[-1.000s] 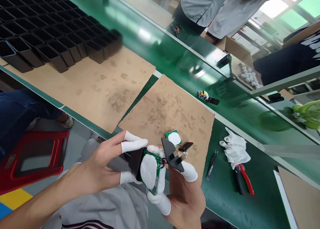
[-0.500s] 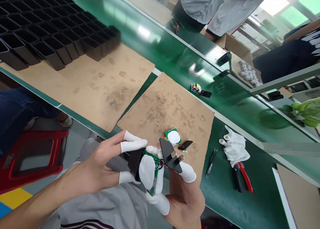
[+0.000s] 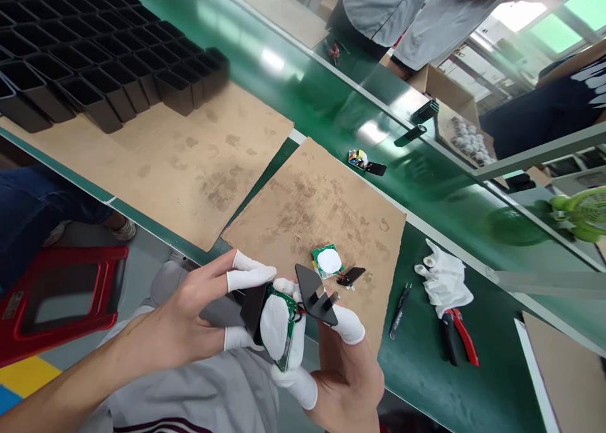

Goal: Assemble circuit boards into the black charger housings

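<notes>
My left hand (image 3: pixel 184 313), wearing white finger cots, is closed around a black plastic case (image 3: pixel 252 310). In my right hand (image 3: pixel 348 370), also with white finger cots, is a green circuit board (image 3: pixel 290 303) with a white pad (image 3: pixel 274 327) on its face. A black end plate with metal plug prongs (image 3: pixel 310 294) is wired to this board and leans between the right fingers. The board's edge sits at the mouth of the case; how deep it reaches inside is hidden. Beyond my hands lies another circuit board (image 3: pixel 319 254) wired to a black plate (image 3: pixel 351 275).
Cardboard sheets (image 3: pixel 265 212) cover the bench. Rows of black cases (image 3: pixel 95 95) stand at left. Tweezers (image 3: pixel 400 311), a white glove (image 3: pixel 445 278) and red-black pliers (image 3: pixel 461 341) lie right. A green belt (image 3: pixel 322 114) carries another board (image 3: pixel 358 158). Co-workers stand opposite; a red stool (image 3: pixel 66 294) is left.
My right hand has shifted slightly left with the board and plate, closer to the case. On the belt, the board has travelled left, and a black case farther right has moved left too.
</notes>
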Available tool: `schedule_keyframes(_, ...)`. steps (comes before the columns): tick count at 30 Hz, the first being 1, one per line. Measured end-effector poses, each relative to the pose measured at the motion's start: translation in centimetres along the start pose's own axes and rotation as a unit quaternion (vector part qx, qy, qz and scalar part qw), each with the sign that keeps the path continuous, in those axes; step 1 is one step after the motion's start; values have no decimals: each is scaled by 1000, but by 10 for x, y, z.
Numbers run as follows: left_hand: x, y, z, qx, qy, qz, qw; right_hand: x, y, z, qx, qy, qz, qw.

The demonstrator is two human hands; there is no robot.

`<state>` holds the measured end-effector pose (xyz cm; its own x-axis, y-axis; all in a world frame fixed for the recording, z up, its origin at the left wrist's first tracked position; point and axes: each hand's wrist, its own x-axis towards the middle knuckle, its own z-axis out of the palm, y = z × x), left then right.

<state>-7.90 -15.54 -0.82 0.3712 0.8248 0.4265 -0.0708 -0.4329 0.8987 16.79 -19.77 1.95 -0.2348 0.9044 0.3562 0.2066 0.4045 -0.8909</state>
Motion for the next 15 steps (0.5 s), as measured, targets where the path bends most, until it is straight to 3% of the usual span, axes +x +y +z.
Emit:
schedule_keyframes(4,2,-1,2,-17,-1,-1,1000,3,0,-1,18,5,-34,999)
schedule_keyframes(15,7,0,7,-13,14,-5,1000,-9,7,-7,6,45,-2,999)
